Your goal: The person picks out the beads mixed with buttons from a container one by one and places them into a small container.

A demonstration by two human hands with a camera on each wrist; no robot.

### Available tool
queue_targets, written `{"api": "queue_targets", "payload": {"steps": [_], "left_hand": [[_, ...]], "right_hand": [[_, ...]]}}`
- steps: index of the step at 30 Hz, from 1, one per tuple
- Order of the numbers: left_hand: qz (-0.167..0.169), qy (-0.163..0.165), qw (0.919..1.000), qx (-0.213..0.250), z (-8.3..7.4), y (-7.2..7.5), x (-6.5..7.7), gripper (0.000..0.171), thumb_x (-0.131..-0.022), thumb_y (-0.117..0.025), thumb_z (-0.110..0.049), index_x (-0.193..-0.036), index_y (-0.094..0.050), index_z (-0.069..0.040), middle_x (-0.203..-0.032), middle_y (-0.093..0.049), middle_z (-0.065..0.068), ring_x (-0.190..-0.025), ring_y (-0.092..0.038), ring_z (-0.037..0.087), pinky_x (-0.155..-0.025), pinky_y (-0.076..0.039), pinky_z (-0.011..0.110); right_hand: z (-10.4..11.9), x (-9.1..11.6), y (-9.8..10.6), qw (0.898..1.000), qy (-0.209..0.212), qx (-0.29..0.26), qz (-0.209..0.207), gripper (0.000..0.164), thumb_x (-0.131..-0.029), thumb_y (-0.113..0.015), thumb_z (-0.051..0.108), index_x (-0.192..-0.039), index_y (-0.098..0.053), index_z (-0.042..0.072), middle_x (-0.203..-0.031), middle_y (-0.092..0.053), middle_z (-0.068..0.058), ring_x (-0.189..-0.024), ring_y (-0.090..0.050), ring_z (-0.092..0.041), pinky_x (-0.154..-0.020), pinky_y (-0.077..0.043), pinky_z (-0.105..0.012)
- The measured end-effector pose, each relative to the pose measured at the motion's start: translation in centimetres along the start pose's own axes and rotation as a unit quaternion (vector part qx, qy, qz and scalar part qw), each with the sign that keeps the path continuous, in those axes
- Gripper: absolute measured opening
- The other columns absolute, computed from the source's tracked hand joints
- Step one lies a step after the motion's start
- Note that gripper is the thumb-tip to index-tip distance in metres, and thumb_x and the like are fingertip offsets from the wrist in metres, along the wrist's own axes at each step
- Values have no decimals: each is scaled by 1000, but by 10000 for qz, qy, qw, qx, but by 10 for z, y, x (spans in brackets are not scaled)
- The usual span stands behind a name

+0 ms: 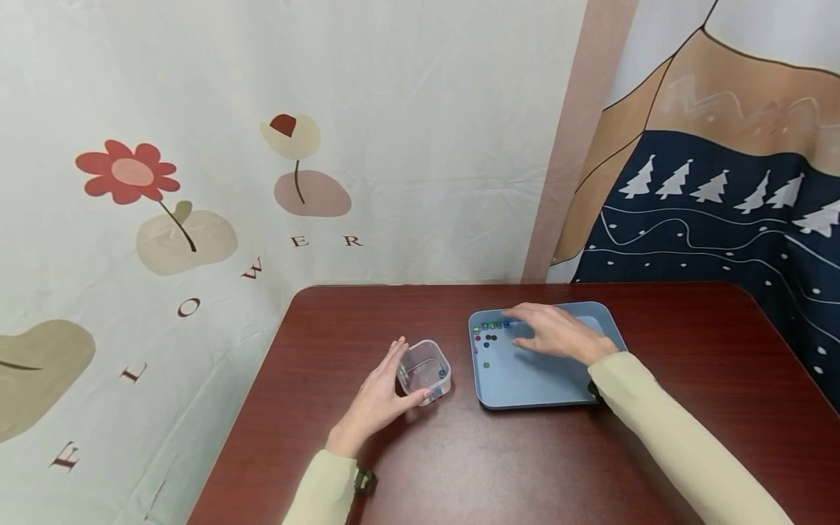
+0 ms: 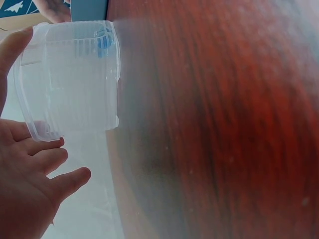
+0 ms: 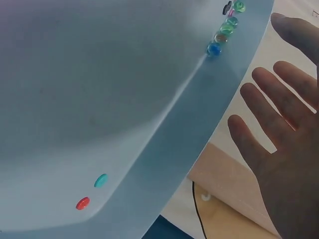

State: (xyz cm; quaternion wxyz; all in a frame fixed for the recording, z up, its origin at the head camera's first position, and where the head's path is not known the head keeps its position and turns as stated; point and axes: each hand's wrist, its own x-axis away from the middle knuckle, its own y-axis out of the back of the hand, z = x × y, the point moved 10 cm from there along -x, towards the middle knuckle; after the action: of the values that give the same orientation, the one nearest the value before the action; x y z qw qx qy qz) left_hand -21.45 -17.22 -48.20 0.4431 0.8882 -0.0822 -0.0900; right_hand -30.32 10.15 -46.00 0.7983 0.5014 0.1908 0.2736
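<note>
While the left hand (image 1: 372, 402) grips the box (image 1: 418, 373), the right hand (image 1: 559, 332) holds its fingers apart over the tray (image 1: 534, 383), marbles (image 1: 499, 325) just beside the fingertips; a soft pinch should prevent rolling.

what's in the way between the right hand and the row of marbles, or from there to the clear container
Nothing visible stands between the right hand and the row of marbles. Toward the clear container, the raised edge of the blue tray stands between; the container's top is open.
</note>
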Motion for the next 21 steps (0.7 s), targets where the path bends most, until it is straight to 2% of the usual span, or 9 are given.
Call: {"api": "queue_targets", "payload": {"steps": [10,21], "left_hand": [[-6,-12,10000,28,-1,0,1,98,-84,-82,-50,-158,-39,-2,-167,-31,15,-152,-34,32,-115,-38,55],[-14,40,10000,-20,-1,1,2,99,-84,-82,-50,-158,-39,-2,-168,-31,14,-152,-33,32,-115,-38,55]], "right_hand": [[-3,-10,-7,9999,53,-71,125,51,-92,-80,22,-139,-65,8,-140,-63,-10,-125,-61,-25,-105,-50,-48],[-11,-15,-19,9987,-114,-394,288,48,-94,-78,17,-139,-65,6,-139,-64,-14,-124,-62,-29,-105,-50,-51]]}}
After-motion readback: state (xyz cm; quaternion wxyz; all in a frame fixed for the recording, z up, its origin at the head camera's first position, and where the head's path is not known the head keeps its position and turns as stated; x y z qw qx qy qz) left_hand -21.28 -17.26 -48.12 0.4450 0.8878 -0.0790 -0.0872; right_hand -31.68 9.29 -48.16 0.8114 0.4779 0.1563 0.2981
